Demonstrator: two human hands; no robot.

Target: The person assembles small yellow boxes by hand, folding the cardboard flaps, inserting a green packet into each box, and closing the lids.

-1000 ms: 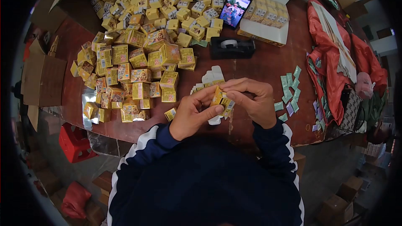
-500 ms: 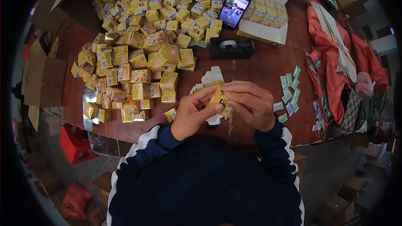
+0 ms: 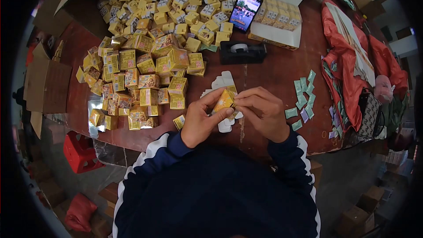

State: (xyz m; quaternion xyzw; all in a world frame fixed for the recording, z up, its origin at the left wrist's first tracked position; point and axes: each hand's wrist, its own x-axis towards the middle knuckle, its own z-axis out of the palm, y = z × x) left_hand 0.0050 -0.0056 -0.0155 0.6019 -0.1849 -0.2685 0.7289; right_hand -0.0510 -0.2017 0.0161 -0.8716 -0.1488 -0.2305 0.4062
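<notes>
Both hands are up over the table [image 3: 273, 70] edge, centre frame. L hand [image 3: 200, 122] pinches a small yellow box [image 3: 223, 100] btwn thumb and forefinger. R hand [image 3: 263, 112] meets it from the other side, fingers curled close together, tips pinching the box's right edge. It's held just above a stack of flat white blanks [image 3: 225, 80]. Big pile [image 3: 145, 72] of boxes just left; tape dispenser [image 3: 243, 52] and phone [image 3: 246, 11] beyond; green slips [image 3: 305, 92] off right.

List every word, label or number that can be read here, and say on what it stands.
No text is readable.
Small yellow cardboard box between left hand and right hand: print too blurred.
Heap of yellow cardboard boxes: white labels too small.
Black phone screen: picture only, blurred.
</notes>
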